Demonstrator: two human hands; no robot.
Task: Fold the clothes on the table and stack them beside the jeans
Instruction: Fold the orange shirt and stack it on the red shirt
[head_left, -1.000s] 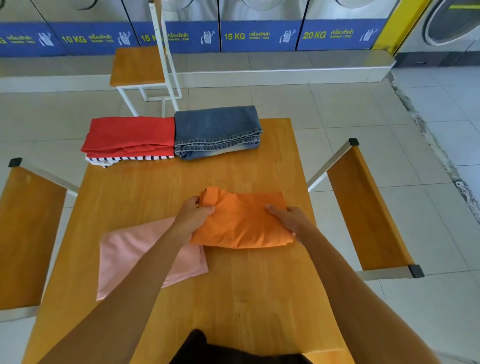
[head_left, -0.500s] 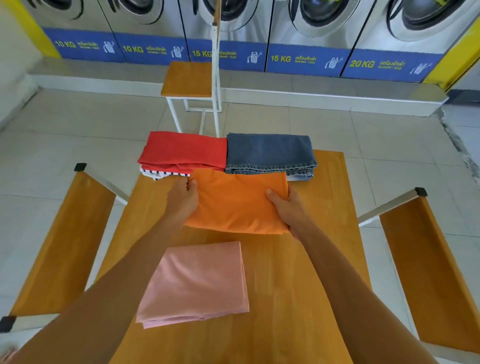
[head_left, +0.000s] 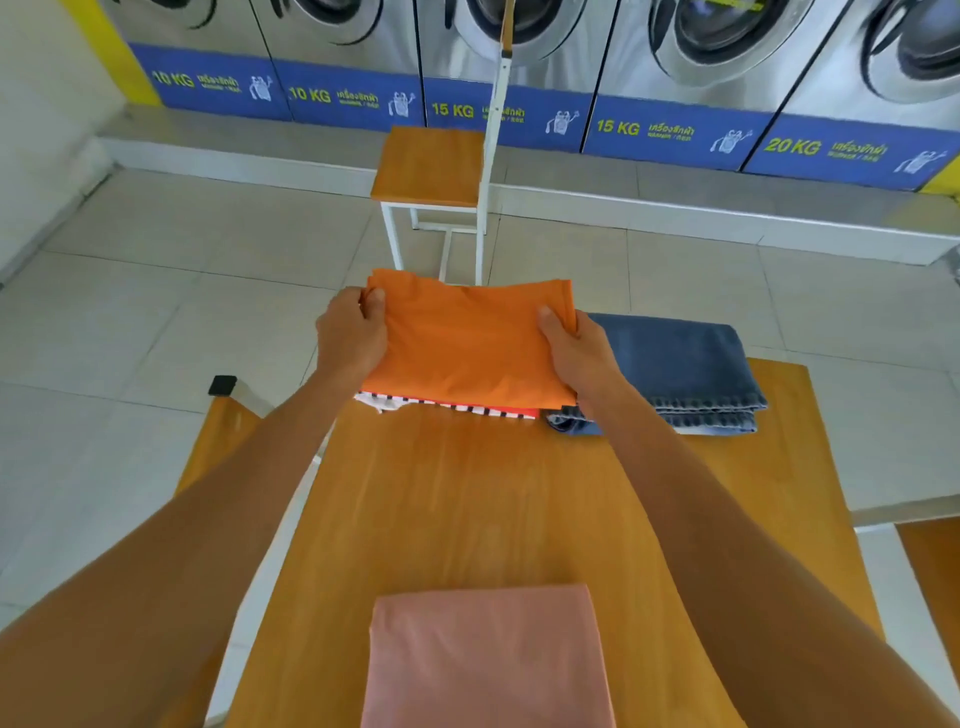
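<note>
A folded orange garment is over the stack at the far end of the wooden table. My left hand grips its left edge and my right hand grips its right edge. Under it only the striped garment's edge and a sliver of red show. Folded blue jeans lie just to the right, touching the stack. A folded pink garment lies flat at the near end of the table.
A wooden chair with a white frame stands beyond the table. Wooden benches flank the table on the left and right. Washing machines line the far wall. Tiled floor surrounds the table.
Both hands have carried the orange garment from the middle of the table to the far end, over the red and striped stack beside the jeans. The pink garment stayed in place.
</note>
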